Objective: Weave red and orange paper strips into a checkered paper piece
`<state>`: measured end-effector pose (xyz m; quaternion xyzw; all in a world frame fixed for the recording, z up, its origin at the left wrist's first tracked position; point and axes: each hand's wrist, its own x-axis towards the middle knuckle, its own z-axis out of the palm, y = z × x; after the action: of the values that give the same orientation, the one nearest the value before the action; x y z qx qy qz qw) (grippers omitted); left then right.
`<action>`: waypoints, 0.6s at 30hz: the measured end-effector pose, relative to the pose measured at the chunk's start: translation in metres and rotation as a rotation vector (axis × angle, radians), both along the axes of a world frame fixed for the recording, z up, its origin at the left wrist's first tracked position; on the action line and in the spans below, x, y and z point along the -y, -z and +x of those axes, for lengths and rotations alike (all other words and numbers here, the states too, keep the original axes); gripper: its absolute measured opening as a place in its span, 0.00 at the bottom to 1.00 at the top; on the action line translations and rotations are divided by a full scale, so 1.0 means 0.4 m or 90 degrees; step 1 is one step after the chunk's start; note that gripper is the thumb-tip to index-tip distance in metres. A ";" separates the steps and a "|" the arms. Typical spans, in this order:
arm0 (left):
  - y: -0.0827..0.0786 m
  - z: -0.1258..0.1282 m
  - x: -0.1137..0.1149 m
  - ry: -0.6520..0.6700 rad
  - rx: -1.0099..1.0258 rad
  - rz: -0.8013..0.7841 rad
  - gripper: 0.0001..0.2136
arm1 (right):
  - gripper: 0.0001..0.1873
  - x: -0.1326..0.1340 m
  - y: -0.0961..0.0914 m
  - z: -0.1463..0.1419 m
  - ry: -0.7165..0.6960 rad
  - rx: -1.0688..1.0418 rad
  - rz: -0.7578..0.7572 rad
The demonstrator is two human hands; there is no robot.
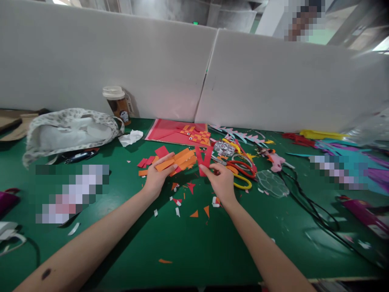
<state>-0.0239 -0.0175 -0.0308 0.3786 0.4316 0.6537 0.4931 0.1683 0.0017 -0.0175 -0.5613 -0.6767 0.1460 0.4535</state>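
My left hand (158,175) is closed on orange paper strips (181,159), which lie side by side with a little red among them. In my right hand (221,178) I pinch red paper strips (201,159) that form a V shape, just right of the orange ones. Loose red and orange paper pieces (147,162) lie beside my left hand. Behind both hands, woven orange and red paper fish (199,137) rest on a red sheet (166,132). Scissors with orange handles (247,169) and yellow handles (246,184) lie close to my right hand.
Paper scraps (194,213) are scattered over the green table (194,251). A pink glue gun (276,162) with a black cable (306,202) lies to the right. A spotted pouch (71,132) and a paper cup (118,104) stand at the back left, before a white partition (121,56).
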 end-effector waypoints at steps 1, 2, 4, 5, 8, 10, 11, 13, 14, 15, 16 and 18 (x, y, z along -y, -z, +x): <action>0.000 0.001 0.000 0.008 0.007 0.000 0.26 | 0.19 -0.004 0.001 0.004 0.017 -0.021 0.009; 0.000 0.001 0.001 0.017 0.012 0.000 0.26 | 0.19 -0.007 0.002 0.006 0.027 -0.032 0.019; 0.001 0.002 0.002 0.039 0.014 0.003 0.25 | 0.19 -0.009 0.002 0.007 0.031 -0.020 0.042; 0.001 0.003 0.003 0.049 0.013 0.004 0.24 | 0.19 -0.008 0.002 0.006 0.026 -0.007 0.052; 0.000 0.003 0.006 0.069 0.003 0.004 0.23 | 0.17 -0.002 -0.002 -0.002 0.013 0.005 0.075; -0.003 0.004 0.008 0.084 0.000 -0.009 0.23 | 0.15 0.004 -0.006 -0.007 0.005 -0.013 0.093; -0.004 0.004 0.008 0.093 0.000 -0.018 0.24 | 0.15 0.006 -0.007 -0.009 -0.002 -0.019 0.102; -0.007 0.005 0.010 0.109 0.005 -0.029 0.24 | 0.13 0.010 -0.009 -0.011 -0.021 -0.019 0.113; -0.009 0.006 0.010 0.111 0.007 -0.030 0.24 | 0.12 0.012 -0.009 -0.011 -0.031 -0.011 0.117; -0.010 0.007 0.011 0.109 0.008 -0.030 0.23 | 0.11 0.013 -0.009 -0.011 -0.040 -0.001 0.121; -0.010 0.007 0.011 0.106 0.007 -0.029 0.23 | 0.10 0.015 -0.009 -0.012 -0.048 0.010 0.124; -0.011 0.008 0.011 0.103 0.007 -0.030 0.22 | 0.10 0.018 -0.009 -0.014 -0.059 0.028 0.136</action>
<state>-0.0208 -0.0218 -0.0265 0.3971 0.4121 0.6035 0.5553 0.1626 -0.0053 -0.0141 -0.4809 -0.7234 0.0821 0.4886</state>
